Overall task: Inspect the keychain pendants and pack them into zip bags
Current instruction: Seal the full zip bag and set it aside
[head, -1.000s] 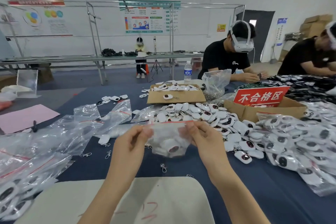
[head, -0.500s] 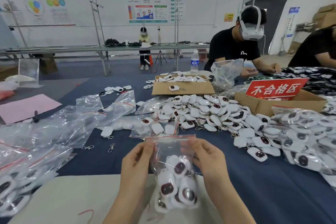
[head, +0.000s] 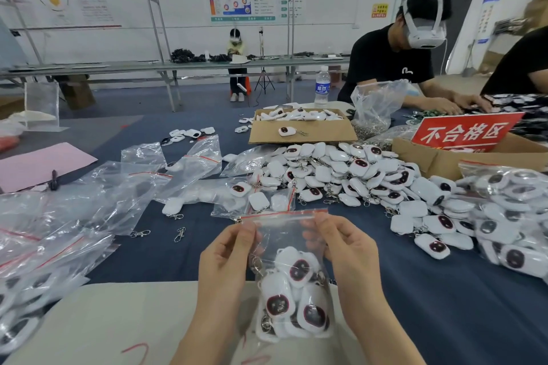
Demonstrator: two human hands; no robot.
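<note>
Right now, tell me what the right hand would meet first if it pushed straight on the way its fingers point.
The right hand pinches the zip bag at its top, fingers pointing away and inward. Past that, probably the flat bag of pendants lying just beyond, though depth is unclear.

White pendants with dark faces; red-striped clear zip bag.

Left hand, right hand and forearms are bare.
</note>
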